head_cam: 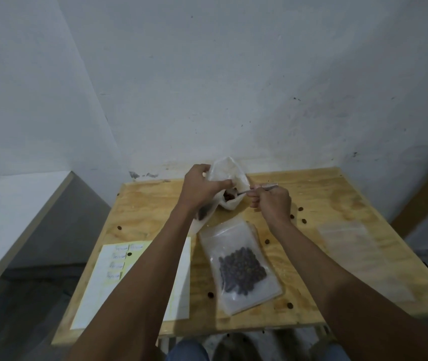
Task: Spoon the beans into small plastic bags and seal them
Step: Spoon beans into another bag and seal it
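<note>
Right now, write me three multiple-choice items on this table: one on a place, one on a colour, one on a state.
1. Where does the filled bag lie?
A. between the paper and the empty bags
B. on the paper
C. on the floor

2. What colour is the table?
A. black
B. light wood
C. blue

3. What is the right hand doing?
A. resting flat
B. pressing a seal
C. holding a spoon

Answers: 1 A, the paper is to its left and the empty bags to its right. 2 B, pale plywood grain shows. 3 C, the spoon reaches into the white bag that the left hand holds open.
</note>
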Available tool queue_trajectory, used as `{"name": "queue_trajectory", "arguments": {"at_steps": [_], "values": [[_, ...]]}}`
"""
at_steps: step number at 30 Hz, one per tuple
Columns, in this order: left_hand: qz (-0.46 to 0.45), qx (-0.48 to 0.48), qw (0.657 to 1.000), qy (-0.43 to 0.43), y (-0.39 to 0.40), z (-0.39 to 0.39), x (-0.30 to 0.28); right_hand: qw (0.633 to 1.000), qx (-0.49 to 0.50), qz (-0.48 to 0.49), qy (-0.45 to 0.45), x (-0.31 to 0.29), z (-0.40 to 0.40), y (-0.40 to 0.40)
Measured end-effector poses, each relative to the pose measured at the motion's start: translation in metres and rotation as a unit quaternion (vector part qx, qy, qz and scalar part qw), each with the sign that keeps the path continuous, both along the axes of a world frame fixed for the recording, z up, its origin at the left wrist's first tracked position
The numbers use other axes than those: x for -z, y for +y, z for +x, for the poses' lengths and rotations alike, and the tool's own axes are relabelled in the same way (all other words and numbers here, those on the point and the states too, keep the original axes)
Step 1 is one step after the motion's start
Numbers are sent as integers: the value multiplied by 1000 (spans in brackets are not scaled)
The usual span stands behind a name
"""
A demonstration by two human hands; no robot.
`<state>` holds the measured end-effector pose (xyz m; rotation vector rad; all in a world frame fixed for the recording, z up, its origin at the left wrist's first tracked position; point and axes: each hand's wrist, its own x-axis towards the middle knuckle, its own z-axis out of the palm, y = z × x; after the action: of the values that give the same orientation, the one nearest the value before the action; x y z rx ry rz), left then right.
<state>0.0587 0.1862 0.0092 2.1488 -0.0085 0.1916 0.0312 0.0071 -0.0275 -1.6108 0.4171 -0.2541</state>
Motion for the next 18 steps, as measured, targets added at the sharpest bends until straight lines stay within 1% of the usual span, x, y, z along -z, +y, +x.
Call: {"name": "queue_trajectory", "arguments": {"at_steps": [3, 8, 11, 18], "values": [[-13, 2, 1000, -6, -11, 2, -3, 996, -11, 79, 44, -2, 6, 0], [-22, 20, 999, -17, -13, 1, 0, 984, 49, 161, 65, -1, 11, -7], [-3, 27, 999, -21, -6, -1, 2, 978, 61, 189, 59, -1, 10, -11], [60, 32, 997, -40, 2, -12, 8, 976, 73, 202, 28, -14, 10, -14]]}}
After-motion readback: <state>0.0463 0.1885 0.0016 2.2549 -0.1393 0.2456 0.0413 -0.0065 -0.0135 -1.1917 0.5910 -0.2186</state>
